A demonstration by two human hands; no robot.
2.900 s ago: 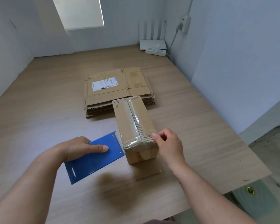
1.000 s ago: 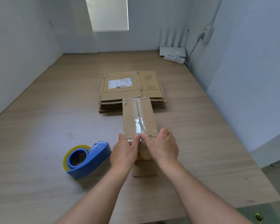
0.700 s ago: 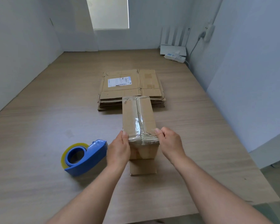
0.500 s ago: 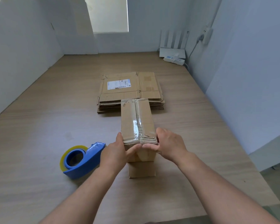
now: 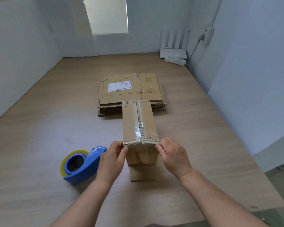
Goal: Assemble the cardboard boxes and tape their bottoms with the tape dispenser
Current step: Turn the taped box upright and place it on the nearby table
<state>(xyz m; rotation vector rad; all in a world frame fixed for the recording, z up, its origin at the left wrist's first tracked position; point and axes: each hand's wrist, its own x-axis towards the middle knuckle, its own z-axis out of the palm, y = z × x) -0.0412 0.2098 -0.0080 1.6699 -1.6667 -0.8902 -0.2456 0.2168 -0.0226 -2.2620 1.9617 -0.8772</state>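
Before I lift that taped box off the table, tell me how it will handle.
Probably light: the taped box is corrugated cardboard standing bottom-up, likely empty. Its walls should stay fairly stiff now that tape closes the seam. The loose flap lying on the table will likely swing down when lifted.

Both hands — left [image 5: 112,158], right [image 5: 173,155] — pinch the taped box [image 5: 138,125] at its near corners.

Taped cardboard box [image 5: 138,122] upright, tape dispenser [image 5: 84,164] apparently sideways
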